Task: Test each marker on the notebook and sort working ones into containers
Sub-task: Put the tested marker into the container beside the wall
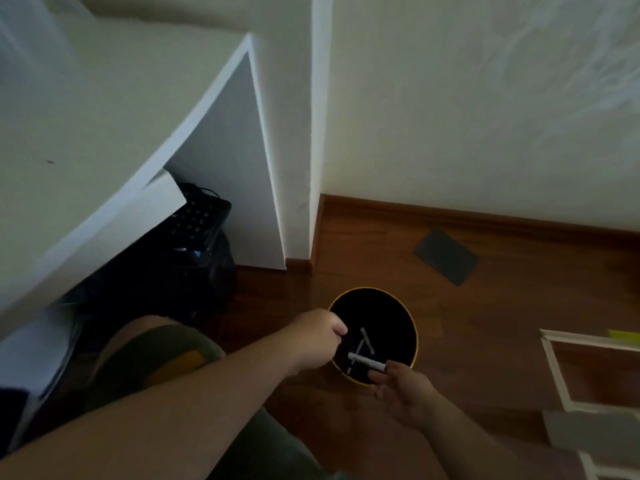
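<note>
A round black bin (408, 320) with a yellow rim stands on the wooden floor. Two or three white markers (366, 338) lie at its bottom. My left hand (317, 336) is at the bin's left rim with its fingers curled over the edge. My right hand (405, 389) is at the bin's near right side. It pinches a white marker (365, 362) by its dark end, and the marker lies level over the opening. No notebook is in sight.
A white desk (104, 140) fills the left, with a black keyboard (201, 216) and dark things under it. A dark flat object (446, 256) lies on the floor beyond the bin. A white frame (557, 372) sits at the right edge. My knee (156, 351) is left of the bin.
</note>
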`<state>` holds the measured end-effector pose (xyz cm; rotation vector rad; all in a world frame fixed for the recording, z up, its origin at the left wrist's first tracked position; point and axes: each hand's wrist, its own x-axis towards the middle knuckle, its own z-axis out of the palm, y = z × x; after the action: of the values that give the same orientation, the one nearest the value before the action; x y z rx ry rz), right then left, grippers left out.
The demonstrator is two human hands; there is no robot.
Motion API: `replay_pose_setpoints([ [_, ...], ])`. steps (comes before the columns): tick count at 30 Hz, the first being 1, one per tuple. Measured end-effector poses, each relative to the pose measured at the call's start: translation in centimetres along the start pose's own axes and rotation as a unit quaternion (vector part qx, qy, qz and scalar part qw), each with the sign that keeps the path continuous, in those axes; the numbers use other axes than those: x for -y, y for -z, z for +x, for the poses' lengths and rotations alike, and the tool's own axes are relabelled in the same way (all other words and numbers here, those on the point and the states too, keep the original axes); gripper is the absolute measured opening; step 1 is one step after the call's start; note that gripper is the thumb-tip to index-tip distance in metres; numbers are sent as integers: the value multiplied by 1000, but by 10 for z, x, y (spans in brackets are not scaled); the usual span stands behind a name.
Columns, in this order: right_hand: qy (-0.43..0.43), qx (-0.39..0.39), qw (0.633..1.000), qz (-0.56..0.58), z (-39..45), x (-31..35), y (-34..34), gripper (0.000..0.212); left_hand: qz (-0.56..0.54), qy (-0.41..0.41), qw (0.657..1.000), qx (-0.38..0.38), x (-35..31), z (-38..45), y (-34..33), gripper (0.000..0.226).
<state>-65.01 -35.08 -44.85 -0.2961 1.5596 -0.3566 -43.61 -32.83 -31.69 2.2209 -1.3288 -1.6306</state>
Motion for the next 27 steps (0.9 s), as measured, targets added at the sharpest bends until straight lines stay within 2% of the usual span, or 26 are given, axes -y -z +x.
replay_pose_setpoints([
  [2, 6, 12, 999, -50, -6, 10, -13, 48, -14, -30, 999, -35, -4, -20, 27, 38],
  [4, 48, 38, 993, -97, -31, 29, -37, 44, 5, -80, 994, -71, -15, -50, 58, 36],
  [7, 161, 176, 962, -135, -110, 65, -94, 31, 46, -168, 971, -164, -33, -114, 106, 34],
  [9, 249, 264, 921, -141, -187, 90, -143, 23, 61, -218, 945, -234, -36, -169, 140, 33],
  [11, 347, 360, 850, -164, -271, 104, -187, 16, 55, -248, 918, -305, -28, -222, 173, 30],
  [14, 417, 467, 756, -194, -366, 97, -261, 20, 9, -247, 875, -416, 21, -300, 222, 18],
  [16, 467, 501, 682, -255, -404, 79, -322, 27, 14, -213, 843, -493, 77, -346, 250, 14],
  [18, 490, 512, 623, -331, -430, 54, -384, 26, 45, -131, 821, -554, 143, -381, 270, 14],
  [20, 520, 492, 560, -417, -444, 27, -444, 20, 77, -29, 791, -606, 213, -408, 281, 16],
  [23, 652, 386, 402, -515, -447, -9, -525, 19, 15, 87, 760, -644, 299, -433, 282, 21],
  [25, 715, 320, 302, -544, -440, -24, -565, 24, -12, 120, 760, -639, 333, -437, 278, 21],
  [27, 741, 280, 239, -561, -431, -33, -591, 24, -31, 114, 760, -639, 349, -433, 278, 20],
])
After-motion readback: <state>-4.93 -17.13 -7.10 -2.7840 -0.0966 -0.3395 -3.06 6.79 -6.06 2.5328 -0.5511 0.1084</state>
